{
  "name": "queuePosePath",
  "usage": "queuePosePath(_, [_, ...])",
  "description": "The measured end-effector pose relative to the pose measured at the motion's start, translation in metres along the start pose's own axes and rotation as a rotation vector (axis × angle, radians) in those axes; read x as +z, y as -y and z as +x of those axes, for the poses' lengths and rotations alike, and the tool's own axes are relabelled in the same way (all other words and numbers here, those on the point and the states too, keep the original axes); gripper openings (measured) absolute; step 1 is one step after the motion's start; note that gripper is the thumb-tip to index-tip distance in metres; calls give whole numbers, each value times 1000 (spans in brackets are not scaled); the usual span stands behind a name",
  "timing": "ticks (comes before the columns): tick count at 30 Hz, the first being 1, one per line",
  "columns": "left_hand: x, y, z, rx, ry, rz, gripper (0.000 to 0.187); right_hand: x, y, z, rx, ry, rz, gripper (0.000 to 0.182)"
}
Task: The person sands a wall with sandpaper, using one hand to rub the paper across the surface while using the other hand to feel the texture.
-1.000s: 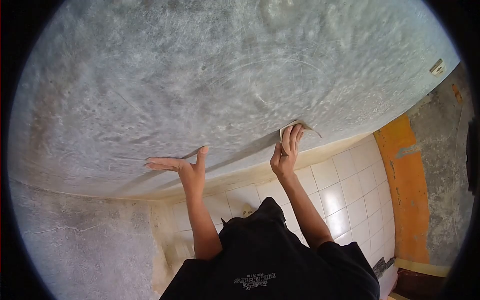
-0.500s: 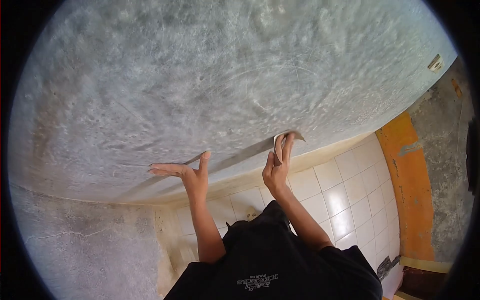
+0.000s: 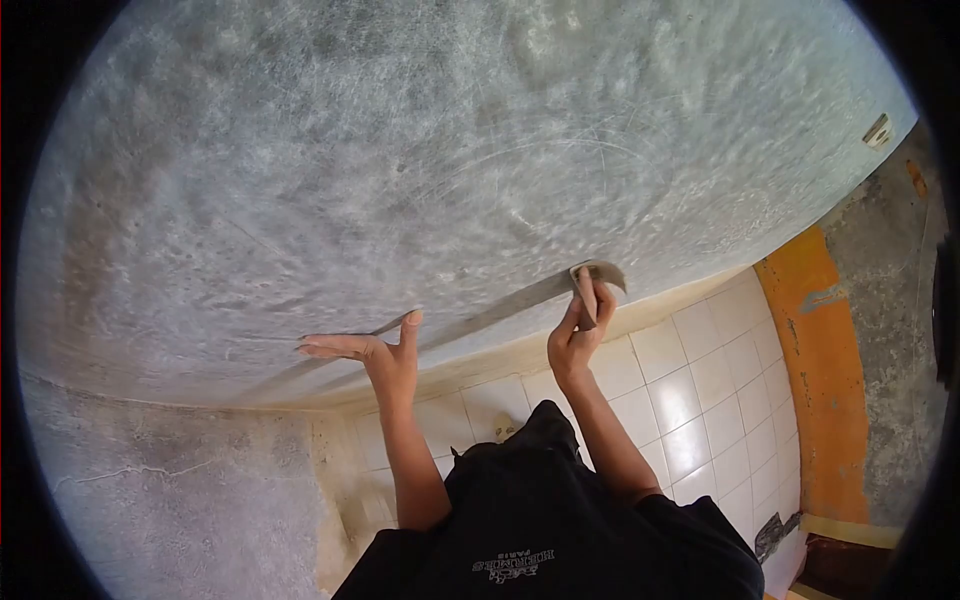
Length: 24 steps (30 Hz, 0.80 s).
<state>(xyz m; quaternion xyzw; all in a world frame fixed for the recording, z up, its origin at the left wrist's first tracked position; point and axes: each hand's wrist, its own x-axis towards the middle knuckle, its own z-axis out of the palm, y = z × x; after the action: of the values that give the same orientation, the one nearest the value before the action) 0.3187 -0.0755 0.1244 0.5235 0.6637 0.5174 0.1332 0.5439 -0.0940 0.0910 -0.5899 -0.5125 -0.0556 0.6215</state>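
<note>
The grey, mottled wall (image 3: 430,170) fills the upper view, scuffed with pale curved scratches. Against its lower part, my right hand (image 3: 575,342) grips a bent piece of sandpaper (image 3: 610,274), its free end curling out past the fingertips. Part of the sheet is folded between the fingers. My left hand (image 3: 388,358) rests on the wall further left, thumb and fingers stretched apart, holding nothing. Both hands cast long shadows toward the lower left.
White floor tiles (image 3: 700,385) lie below the wall. A cracked side wall (image 3: 200,480) meets it at the left. An orange band (image 3: 825,400) borders rough grey concrete on the right, and a socket-like fitting (image 3: 878,132) sits high on the right. Black crumpled material (image 3: 772,535) lies at lower right.
My right hand has slid a little to the right along the wall with the sandpaper, whose free end now curls more. My left hand has stayed almost in place.
</note>
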Motion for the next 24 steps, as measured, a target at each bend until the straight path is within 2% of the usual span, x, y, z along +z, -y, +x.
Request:
queuePosePath(2, [0,-1,-1,-4,3,5,141,-1,1,1,26,-22,37,44])
queuePosePath(6, [2,-5,-1,0,12,14,140,4,-11,-18,-64,92,-12,41])
queuePosePath(10, [1,-5,-3,-5,18,23,140,2,-9,-12,-32,41,32,51])
queuePosePath(13, [2,-5,-2,-8,18,22,140,4,-7,-22,-47,111,-41,51])
queuePosePath(17, [0,-2,-2,-27,21,22,140,4,-7,-2,-54,-64,-23,49])
queuePosePath(21, [0,4,-1,2,16,39,140,1,-3,-17,-46,102,-67,50])
queuePosePath(24, [1,3,-3,14,-5,52,140,1,0,-12,-17,60,-65,52])
